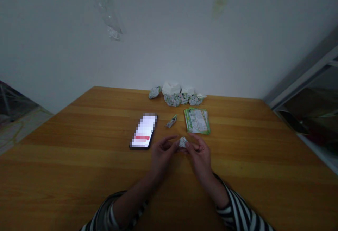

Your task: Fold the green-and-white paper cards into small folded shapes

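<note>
Head view: on a wooden table (79,174), crumpled printed wrappers (173,100) and white tissue (171,88) lay beyond a flat green packet (197,121), with a smartphone (144,131) and a folded scrap (171,121) to its left. Below it, the left hand (162,155) and right hand (199,155) held a small folded wrapper (182,142), fingers (170,140) pinched narrowly on it.

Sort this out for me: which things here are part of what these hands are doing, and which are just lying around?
In use: left hand, right hand, small folded printed paper.

Lying about: smartphone, green printed packet, folded paper scrap, crumpled printed wrappers, white crumpled paper.
</note>
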### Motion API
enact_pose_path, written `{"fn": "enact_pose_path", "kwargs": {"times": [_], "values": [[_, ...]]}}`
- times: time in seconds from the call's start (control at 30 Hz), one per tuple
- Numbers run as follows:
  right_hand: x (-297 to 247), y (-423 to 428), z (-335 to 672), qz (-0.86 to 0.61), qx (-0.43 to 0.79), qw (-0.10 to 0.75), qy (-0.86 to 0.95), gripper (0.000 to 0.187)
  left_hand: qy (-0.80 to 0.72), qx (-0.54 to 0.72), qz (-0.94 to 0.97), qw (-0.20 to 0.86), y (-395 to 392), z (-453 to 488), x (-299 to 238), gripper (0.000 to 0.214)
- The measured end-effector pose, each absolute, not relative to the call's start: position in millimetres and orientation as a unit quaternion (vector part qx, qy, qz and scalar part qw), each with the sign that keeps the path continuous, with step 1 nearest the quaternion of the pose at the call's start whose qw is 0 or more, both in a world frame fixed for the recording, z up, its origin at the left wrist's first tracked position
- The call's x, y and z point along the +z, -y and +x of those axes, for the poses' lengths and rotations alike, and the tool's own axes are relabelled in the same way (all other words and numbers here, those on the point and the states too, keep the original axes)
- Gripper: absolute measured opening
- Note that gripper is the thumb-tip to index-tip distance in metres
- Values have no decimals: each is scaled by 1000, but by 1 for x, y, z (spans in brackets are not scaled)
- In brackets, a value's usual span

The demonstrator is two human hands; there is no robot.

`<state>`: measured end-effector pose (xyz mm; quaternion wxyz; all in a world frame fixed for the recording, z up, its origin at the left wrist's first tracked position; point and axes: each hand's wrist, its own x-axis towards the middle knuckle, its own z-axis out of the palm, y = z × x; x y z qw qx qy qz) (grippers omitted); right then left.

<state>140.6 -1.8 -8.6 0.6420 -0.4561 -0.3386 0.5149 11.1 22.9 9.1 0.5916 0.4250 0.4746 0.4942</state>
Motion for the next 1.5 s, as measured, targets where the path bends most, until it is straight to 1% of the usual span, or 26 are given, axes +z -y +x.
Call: {"fn": "enact_pose_path", "kwargs": {"times": [0.07,0.13,0.23,0.33,0.47,0.57,0.77,0.87,1.03,1.13,1.2,1.23,1.27,1.33,1.4,1.5], "values": [[-9,1,142,-449,515,642,348,40,-478,504,433,574,-23,10,10,40],[-9,-1,144,-456,496,646,360,31,-477,517,438,560,-23,10,12,38],[-10,-4,148,-484,450,651,373,21,-472,525,443,552,-22,9,13,29],[-10,-4,152,-498,428,655,374,18,-474,497,471,555,-20,10,15,20],[-8,-3,154,-492,417,670,367,16,-475,468,501,552,-20,10,16,17],[-5,-2,153,-487,413,682,356,15,-486,468,486,555,-20,10,16,19],[-6,-3,154,-497,405,687,342,15,-488,451,445,601,-22,8,11,26],[-7,-3,158,-508,402,678,348,15,-480,450,422,624,-22,8,7,31],[-9,-4,166,-519,385,645,408,10,-418,444,356,708,-25,7,2,35],[-9,-3,168,-520,368,619,459,9,-443,429,369,695,-30,2,5,38],[-8,-2,168,-514,359,607,489,11,-471,419,390,672,-35,-2,8,48],[-7,-2,169,-510,357,599,504,12,-471,404,405,672,-37,-4,10,57],[-6,-2,169,-505,357,591,519,13,-459,383,425,680,-38,-5,12,60],[-5,-2,169,-498,352,574,547,16,-425,344,470,693,-39,-7,13,49],[-6,-3,169,-497,343,566,561,16,-413,337,491,690,-37,-6,12,37],[-10,-6,170,-503,343,565,557,10,-425,368,463,685,-32,-2,8,36]]}}
